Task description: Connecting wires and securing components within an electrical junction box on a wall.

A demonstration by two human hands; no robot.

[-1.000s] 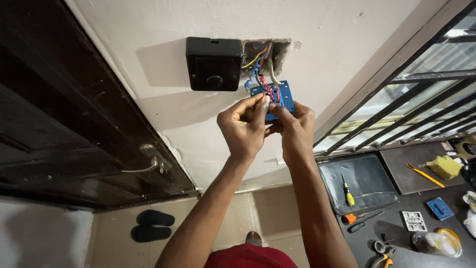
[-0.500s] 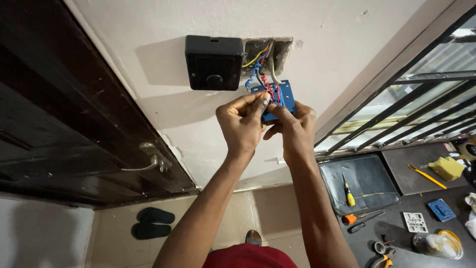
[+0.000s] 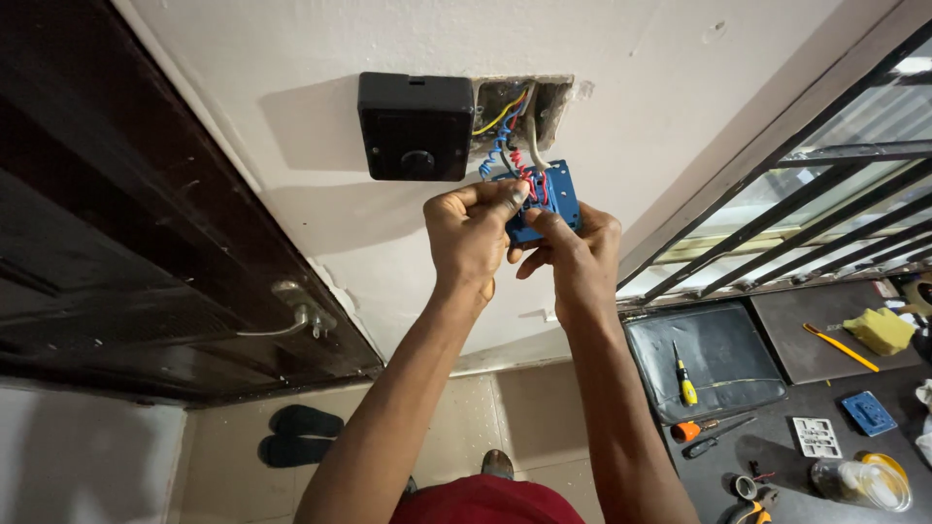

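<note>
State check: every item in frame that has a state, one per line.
blue switch module: out of the wall box, wired, held in both hands
left hand: pinching wires at the module
right hand: gripping the module
wall box: open, wires exposed
black square wall unit: mounted
dark wooden door: shut

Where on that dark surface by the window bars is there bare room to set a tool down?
The dark mat is mostly bare beside the yellow screwdriver. The slab left of the yellow strip is bare too. It is crowded lower right: orange-handled tool, white plate, blue module, clear container. Both hands hold the wired switch.
</note>
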